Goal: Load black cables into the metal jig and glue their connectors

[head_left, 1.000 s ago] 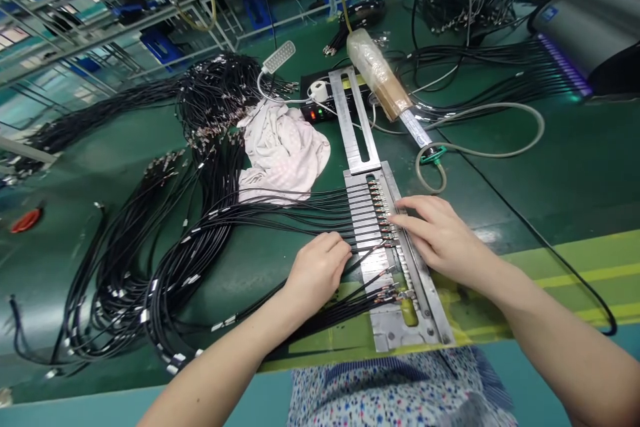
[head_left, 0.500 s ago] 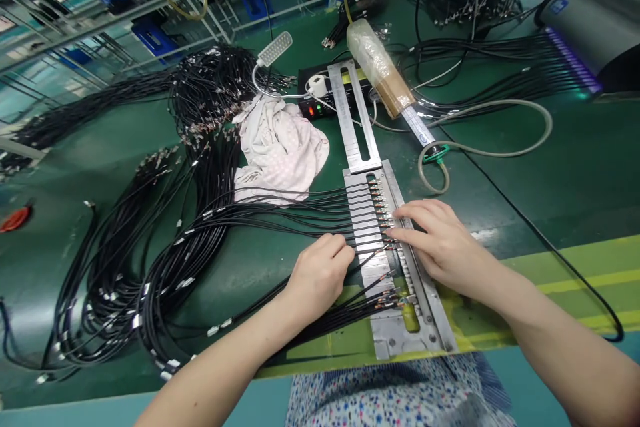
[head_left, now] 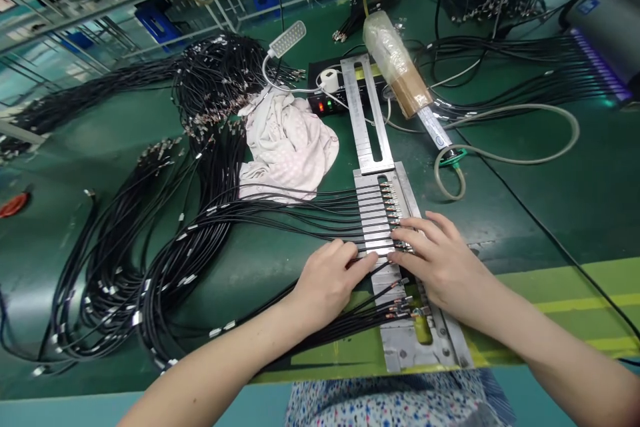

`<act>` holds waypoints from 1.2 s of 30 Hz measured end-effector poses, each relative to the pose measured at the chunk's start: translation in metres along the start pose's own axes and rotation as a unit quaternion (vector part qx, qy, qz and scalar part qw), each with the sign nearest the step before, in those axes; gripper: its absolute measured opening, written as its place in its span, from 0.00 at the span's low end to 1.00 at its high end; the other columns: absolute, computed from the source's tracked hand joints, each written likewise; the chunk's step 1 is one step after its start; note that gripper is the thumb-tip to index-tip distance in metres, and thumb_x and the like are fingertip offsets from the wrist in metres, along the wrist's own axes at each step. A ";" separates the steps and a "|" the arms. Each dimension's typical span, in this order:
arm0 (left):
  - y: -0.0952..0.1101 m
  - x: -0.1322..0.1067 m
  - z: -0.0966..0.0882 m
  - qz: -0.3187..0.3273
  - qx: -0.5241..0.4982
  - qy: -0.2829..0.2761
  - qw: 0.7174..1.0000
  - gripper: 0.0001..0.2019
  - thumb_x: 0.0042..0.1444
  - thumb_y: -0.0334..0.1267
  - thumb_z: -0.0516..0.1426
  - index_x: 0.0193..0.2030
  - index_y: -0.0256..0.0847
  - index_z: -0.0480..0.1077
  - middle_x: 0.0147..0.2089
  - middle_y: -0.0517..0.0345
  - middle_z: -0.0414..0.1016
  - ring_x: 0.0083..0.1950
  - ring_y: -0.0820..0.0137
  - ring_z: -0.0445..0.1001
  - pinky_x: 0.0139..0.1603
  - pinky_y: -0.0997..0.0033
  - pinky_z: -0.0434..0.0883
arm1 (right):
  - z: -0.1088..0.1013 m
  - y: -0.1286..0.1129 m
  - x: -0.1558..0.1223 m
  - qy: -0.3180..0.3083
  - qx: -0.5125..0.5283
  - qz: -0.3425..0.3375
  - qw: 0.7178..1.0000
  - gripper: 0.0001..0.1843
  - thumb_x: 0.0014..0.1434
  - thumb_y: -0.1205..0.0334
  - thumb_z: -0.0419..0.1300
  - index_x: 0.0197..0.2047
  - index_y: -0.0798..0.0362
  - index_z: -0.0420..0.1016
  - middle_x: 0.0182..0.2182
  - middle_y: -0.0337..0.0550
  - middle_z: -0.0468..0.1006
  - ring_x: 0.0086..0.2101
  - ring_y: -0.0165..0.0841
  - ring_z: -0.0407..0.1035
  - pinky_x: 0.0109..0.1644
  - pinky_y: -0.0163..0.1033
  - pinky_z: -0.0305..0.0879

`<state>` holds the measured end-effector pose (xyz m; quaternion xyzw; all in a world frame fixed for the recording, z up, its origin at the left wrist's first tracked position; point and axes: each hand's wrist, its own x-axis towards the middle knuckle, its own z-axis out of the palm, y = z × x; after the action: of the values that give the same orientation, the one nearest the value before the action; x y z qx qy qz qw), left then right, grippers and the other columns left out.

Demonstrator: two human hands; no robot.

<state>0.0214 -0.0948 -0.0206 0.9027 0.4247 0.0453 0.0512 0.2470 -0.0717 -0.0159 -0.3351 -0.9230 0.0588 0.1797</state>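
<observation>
A slotted metal fixture (head_left: 375, 233) lies at the table's front edge, with a row of black cables set across it and their bare connector ends (head_left: 388, 195) over its slot. My left hand (head_left: 327, 280) is beside the fixture's left edge, fingers curled round a black cable and thumb reaching onto the metal. My right hand (head_left: 440, 253) rests over the fixture's right side, its fingers spread and the tips touching the cable ends. Nearer me, several loose cable ends (head_left: 400, 307) lie across the fixture's lower part. The fingers partly hide the middle slots.
A large bundle of black cables (head_left: 165, 280) spreads over the left side. Behind the fixture are a crumpled cloth (head_left: 290, 147), a small lamp (head_left: 287, 39), a black box with lit switches (head_left: 325, 105) and a wrapped tool with a hose (head_left: 395, 67). A grey machine (head_left: 610, 20) stands at the far right.
Both hands have shifted slightly toward me along the fixture. My left thumb now stretches onto the metal, and my right fingers are spread wider over the cable ends. The view has tilted a little.
</observation>
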 end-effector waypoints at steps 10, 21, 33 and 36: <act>0.004 -0.004 -0.008 0.048 0.065 -0.025 0.996 0.19 0.61 0.29 0.46 0.59 0.36 0.59 0.47 0.49 0.68 0.40 0.63 0.60 0.34 0.62 0.57 | -0.001 -0.008 0.011 -0.029 -0.027 0.023 0.999 0.17 0.50 0.79 0.49 0.34 0.55 0.75 0.41 0.48 0.75 0.51 0.46 0.59 0.56 0.57 0.51; 0.018 -0.019 -0.002 0.013 0.069 0.033 0.997 0.07 0.59 0.30 0.51 0.42 0.37 0.68 0.35 0.54 0.68 0.36 0.65 0.60 0.32 0.64 0.55 | 0.004 0.009 0.003 0.022 0.072 0.011 0.997 0.21 0.50 0.81 0.48 0.39 0.52 0.75 0.46 0.45 0.75 0.51 0.41 0.62 0.53 0.55 0.59; 0.010 -0.004 -0.015 -0.005 0.076 0.114 0.991 0.10 0.57 0.27 0.53 0.25 0.37 0.66 0.26 0.56 0.64 0.33 0.66 0.56 0.33 0.65 0.56 | -0.005 0.028 -0.002 0.073 0.085 0.057 0.992 0.17 0.57 0.74 0.49 0.46 0.54 0.73 0.44 0.49 0.74 0.45 0.39 0.66 0.48 0.50 0.64; 0.013 -0.003 -0.013 -0.012 0.069 0.138 0.988 0.10 0.56 0.25 0.53 0.25 0.36 0.65 0.26 0.57 0.64 0.33 0.67 0.56 0.33 0.65 0.56 | -0.005 0.028 -0.003 0.055 0.082 0.058 0.993 0.17 0.58 0.73 0.48 0.45 0.55 0.73 0.43 0.49 0.74 0.45 0.39 0.65 0.49 0.50 0.63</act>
<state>0.0277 -0.1050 -0.0060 0.8841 0.4407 0.1392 -0.0691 0.2679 -0.0522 -0.0184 -0.3751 -0.8827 0.1265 0.2534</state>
